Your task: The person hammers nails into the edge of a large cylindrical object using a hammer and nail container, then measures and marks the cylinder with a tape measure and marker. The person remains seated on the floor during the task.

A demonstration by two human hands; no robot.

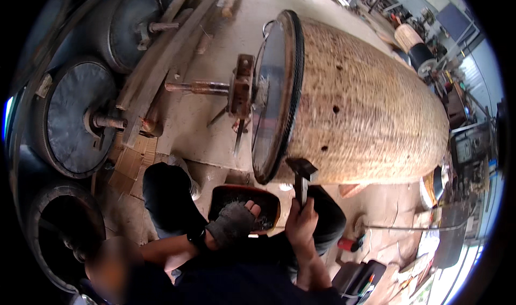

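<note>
My right hand (302, 219) is wrapped around the handle of a hammer (302, 178), held upright with its dark head at the top. The head is close to the lower edge of a large drum (371, 101) with a rough, ribbed brown surface and a few dark holes. A black braided band (297, 74) runs around the drum's near end. My left hand (234, 221), in a grey fingerless glove, is curled over an open tub (275, 200) holding small dark pieces. Whatever its fingers hold is too small to make out.
A rusty shaft (199, 87) with a bearing block sticks out from the drum's end. Several grey drums (80, 117) line the left side, beside long wooden beams (161, 58). A red can (348, 245) and a dark pouch (360, 278) lie at the lower right.
</note>
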